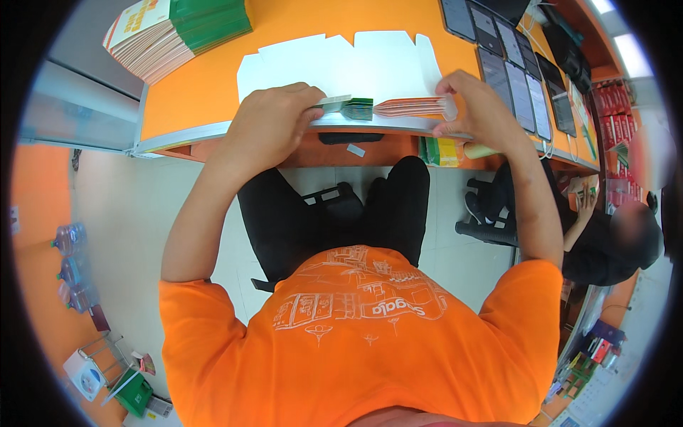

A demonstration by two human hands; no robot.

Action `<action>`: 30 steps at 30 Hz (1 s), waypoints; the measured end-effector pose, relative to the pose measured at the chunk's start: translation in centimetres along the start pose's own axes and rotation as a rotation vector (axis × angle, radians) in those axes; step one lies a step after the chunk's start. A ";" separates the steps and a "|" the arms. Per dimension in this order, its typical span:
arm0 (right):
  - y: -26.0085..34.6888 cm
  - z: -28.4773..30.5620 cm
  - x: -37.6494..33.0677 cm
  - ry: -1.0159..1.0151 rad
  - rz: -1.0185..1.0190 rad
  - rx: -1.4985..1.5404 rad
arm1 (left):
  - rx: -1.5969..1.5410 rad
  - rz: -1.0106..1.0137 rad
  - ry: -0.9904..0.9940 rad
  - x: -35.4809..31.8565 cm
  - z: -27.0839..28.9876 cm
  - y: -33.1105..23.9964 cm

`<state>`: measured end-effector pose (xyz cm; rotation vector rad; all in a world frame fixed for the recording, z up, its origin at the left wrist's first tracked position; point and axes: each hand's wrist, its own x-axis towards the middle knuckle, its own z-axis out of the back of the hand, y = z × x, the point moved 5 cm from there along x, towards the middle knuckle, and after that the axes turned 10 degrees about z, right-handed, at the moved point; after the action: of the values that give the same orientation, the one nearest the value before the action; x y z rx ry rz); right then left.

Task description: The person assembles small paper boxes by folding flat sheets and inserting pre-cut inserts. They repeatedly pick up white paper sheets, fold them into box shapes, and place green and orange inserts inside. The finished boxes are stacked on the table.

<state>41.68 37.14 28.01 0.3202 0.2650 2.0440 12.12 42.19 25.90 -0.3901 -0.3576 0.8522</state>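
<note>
Between my hands, a small stack of thin folded paper packets (413,107) stands on edge along the table's near side, green toward the left and orange and white toward the right. My left hand (274,122) pinches its left end, where a pale strip sticks out from the fingers. The right hand (480,110) curves around the opposite end, with fingers above and thumb below. At that end a clear, shiny bit shows beside the fingers. Behind the stack lies a flat white cardboard blank (334,67) with cut flaps.
A large fanned stack of green and white packets (178,39) sits at the table's far left. Several phones (509,78) lie in rows at the right. Below the table edge is a shelf with a yellow and green package (441,152). Another person (612,242) sits at right.
</note>
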 end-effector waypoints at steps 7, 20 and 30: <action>0.1 -0.4 -2.8 0.027 -0.014 -0.011 | -0.120 0.055 0.078 0.6 1.9 0.2; 0.7 -1.2 -3.3 0.000 0.175 -0.263 | -0.195 0.101 0.138 1.5 2.8 0.9; 0.6 -0.8 -2.7 -0.023 0.134 -0.071 | -0.108 0.032 0.164 1.4 2.6 0.7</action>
<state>42.14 34.47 27.13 0.3247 0.1595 2.1745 11.33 44.21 28.06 -0.5636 -0.2458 0.8284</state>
